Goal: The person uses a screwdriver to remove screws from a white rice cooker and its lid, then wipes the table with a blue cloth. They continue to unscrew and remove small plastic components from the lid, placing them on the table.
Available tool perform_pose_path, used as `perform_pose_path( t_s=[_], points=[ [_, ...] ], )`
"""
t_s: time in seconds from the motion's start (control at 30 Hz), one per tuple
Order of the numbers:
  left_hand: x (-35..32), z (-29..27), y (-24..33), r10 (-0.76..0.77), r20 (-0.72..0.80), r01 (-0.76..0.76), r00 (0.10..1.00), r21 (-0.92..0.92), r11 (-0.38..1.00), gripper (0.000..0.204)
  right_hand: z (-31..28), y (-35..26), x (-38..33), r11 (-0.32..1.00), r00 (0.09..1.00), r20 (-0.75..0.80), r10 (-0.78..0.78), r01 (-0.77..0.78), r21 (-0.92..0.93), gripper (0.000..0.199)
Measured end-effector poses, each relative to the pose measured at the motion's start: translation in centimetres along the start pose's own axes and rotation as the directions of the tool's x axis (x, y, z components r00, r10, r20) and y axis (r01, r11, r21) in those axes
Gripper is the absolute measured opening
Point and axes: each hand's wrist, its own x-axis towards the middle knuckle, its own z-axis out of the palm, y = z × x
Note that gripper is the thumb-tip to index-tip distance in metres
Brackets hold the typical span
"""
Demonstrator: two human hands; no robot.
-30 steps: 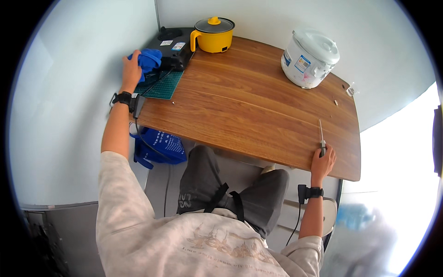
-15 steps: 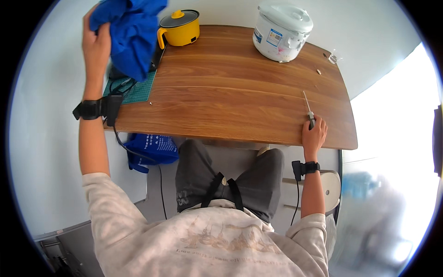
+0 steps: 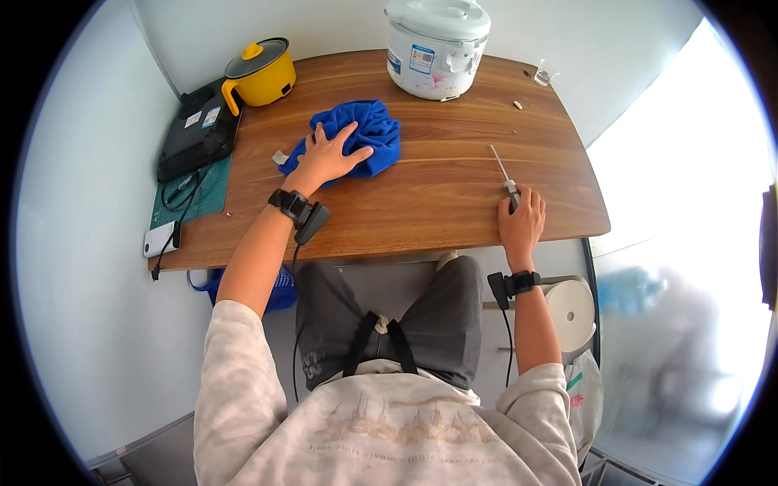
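Wooden table (image 3: pixel 454 202), rectangular, seen from above by a seated person; items as follows. Left hand (image 3: pixel 328 154) — fingers spread flat, palm pressed down on a crumpled blue cloth (image 3: pixel 365 134), nothing gripped; the cloth lies on the tabletop left of centre, nearer the far edge than the near one, just in front of the white rice cooker (image 3: pixel 438 44). Right hand (image 3: pixel 521 219) — rests at the near edge toward the right corner, fingers curled loosely over the handle end of a thin metal tool (image 3: pixel 500 168); whether they grip it firmly cannot be told. The tool's slim shaft lies flat on the wood and points away toward the far edge, well apart from the cloth. Rice cooker: lid closed, stands at the far edge, centre. Yellow pot (image 3: pixel 259 73) with lid and knob: far-left corner, beside a black flat appliance (image 3: pixel 198 134) that sits along the left edge. Green cutting mat (image 3: pixel 203 198): left edge, partly under the appliance, black cable across it. White phone (image 3: pixel 160 239): near-left corner, cable attached. Small clear glass (image 3: pixel 545 74): far-right corner. Small pale scrap (image 3: pixel 279 157): just left of the cloth. Both wrists carry black bands with a small module. Blue basket (image 3: pixel 279 287): under the table, near the left knee.
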Motion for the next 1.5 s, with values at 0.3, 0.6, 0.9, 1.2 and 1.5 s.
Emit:
perform_pose_path(
  t_s=[0.3,0.6,0.9,1.2,1.5],
  points=[
    [6.6,1.1,3.8,0.121,0.015,-0.121,0.993,0.195,0.973,0.090,-0.1,-0.7,-0.1,1.000,1.000,0.008,0.014,-0.014,-0.024,0.031],
    [-2.5,4.9,9.8,0.615,-0.038,-0.613,0.788,0.042,0.789,0.067,-0.3,-0.2,0.1,1.000,1.000,-0.006,-0.003,0.003,0.007,0.031],
    [-17.8,0.3,2.0,0.643,0.095,-0.625,0.760,-0.164,0.763,0.049,0.1,0.0,-0.1,1.000,1.000,-0.002,-0.005,0.005,0.013,0.031],
    [-24.3,-9.2,-7.2,0.150,-0.119,-0.167,0.982,-0.150,0.975,0.043,0.0,-0.2,-0.1,1.000,1.000,0.012,-0.007,0.007,-0.021,0.031],
    [-8.2,-5.3,-10.5,0.156,-0.481,-0.184,0.863,-0.011,0.983,0.043,0.2,-0.2,0.1,1.000,1.000,0.012,-0.027,0.027,-0.015,0.032]
  ],
)
